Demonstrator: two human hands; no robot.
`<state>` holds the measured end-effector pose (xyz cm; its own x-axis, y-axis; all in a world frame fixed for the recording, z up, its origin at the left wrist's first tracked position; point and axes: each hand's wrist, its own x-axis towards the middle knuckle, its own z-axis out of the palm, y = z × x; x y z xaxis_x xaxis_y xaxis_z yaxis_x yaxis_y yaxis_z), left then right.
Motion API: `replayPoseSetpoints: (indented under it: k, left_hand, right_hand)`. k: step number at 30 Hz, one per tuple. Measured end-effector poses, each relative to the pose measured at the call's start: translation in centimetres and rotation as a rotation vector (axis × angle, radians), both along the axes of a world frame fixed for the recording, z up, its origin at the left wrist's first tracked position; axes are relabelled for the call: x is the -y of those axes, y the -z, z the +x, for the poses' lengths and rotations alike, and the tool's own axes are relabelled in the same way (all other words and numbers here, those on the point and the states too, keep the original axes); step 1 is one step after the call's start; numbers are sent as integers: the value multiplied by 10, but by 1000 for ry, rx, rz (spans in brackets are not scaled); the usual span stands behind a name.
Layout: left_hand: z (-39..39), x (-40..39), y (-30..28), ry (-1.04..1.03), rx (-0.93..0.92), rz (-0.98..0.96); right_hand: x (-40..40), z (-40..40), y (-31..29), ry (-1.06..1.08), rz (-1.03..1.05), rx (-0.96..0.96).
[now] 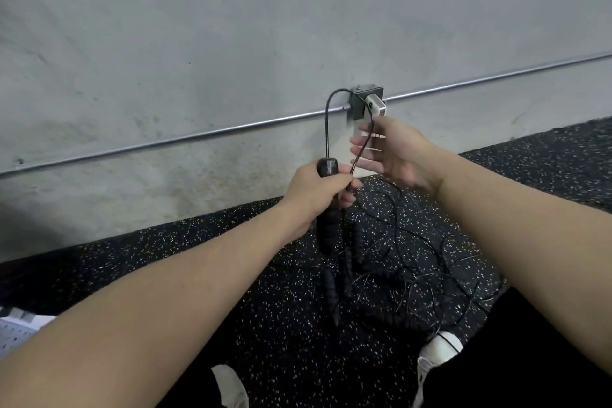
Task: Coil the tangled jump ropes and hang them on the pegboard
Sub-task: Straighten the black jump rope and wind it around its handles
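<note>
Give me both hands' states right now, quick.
Left hand: fist closed around the black jump rope handle.
Right hand: open, fingers spread and blurred beside the cord loop; no clear grip.

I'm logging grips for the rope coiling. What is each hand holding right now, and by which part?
The left hand grips a black jump rope handle near its top. The right hand is open, blurred, holding nothing; the cord crosses its fingers.

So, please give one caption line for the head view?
Left hand grips jump rope handles; open right hand guides the cord loop.
</note>
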<state>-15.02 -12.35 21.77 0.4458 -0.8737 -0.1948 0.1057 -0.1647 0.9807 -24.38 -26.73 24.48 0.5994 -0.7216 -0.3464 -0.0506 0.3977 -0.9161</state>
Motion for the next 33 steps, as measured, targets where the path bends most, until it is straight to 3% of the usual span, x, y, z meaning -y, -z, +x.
replayPoseSetpoints:
  k: [7, 13, 19, 22, 27, 30, 33]
  left_hand:
    - [14, 7, -20, -232, -280, -156]
    - [37, 6, -22, -451, -413, -265]
    - [57, -5, -8, -634, -389, -61]
    - [59, -9, -11, -669, -174, -40]
    - [36, -14, -22, -232, 681, 56]
    - [23, -14, -14, 13, 894, 32]
    - [21, -13, -7, 85, 982, 11]
  right_hand:
    - [-24, -11, 16, -536, -298, -289]
    - [-34, -33, 17, -830, -674, -560]
    - [-31, -36, 22, -612, -783, -595]
    - [-34, -33, 7, -601, -942, -651]
    - [-34, -25, -19, -562, -1078, -617]
    - [-31, -22, -24, -461, -1113, -581]
    - [-30, -22, -22, -451, -1071, -561]
